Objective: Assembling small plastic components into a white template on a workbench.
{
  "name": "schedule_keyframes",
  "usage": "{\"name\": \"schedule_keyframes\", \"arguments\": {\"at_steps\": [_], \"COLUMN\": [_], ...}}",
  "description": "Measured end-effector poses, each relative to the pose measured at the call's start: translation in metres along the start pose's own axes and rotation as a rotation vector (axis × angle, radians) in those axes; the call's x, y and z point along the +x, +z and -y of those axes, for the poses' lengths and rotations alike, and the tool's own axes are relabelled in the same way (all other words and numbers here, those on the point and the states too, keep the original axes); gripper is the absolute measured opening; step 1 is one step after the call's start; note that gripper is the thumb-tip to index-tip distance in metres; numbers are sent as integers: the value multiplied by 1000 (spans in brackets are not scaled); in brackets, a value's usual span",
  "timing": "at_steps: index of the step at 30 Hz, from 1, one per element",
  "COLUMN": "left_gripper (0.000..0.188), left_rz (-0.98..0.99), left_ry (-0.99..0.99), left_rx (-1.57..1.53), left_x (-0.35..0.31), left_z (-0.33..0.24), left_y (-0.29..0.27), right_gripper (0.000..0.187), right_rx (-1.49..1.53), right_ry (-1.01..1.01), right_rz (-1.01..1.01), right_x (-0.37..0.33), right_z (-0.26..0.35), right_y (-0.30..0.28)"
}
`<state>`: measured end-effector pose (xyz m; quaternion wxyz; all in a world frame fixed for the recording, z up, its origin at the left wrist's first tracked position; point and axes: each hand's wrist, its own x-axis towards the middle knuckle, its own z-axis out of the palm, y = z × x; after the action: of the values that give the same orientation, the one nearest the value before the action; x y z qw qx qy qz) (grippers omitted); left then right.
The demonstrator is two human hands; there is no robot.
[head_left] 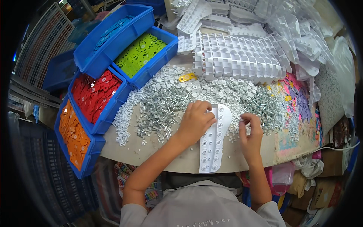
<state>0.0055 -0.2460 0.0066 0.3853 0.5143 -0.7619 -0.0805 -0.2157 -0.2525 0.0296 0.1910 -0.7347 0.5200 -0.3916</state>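
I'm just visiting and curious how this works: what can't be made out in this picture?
All in the head view:
Right hand: what its fingertips may hold; too small.
White panel: part of its upper left edge; hidden by the left hand.
Green pieces' bin: left side; behind another blue bin.
Grey shirt: cut off by the lower edge.

The left forearm [158, 162] slanted from the lower left up to the frame's centre, where the left hand [194, 122] was turned back upward, its fingers bent and pointing toward the upper right. Right of centre, the right hand [251, 134] had its fingers curled toward the thumb, the right forearm [258, 179] nearly upright below it.
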Motion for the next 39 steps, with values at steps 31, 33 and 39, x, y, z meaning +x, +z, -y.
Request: {"name": "schedule_keyframes", "arguments": {"at_steps": [31,33,39], "left_gripper": [7,9,85], "left_rz": [-407,-556,-1048], "left_ry": [-575,-661,-639], "left_rx": [-369,-616,-428], "left_x": [-31,-14,-26], "left_z": [42,68,220], "left_y": [-190,-241,-411], "right_gripper": [11,11,12], "right_rx": [92,111,134], "right_ry": [-186,-182,-195], "right_rz": [238,221,196], "right_x": [-13,-18,-28], "right_z": [19,16,19], "right_y": [31,30,31]}}
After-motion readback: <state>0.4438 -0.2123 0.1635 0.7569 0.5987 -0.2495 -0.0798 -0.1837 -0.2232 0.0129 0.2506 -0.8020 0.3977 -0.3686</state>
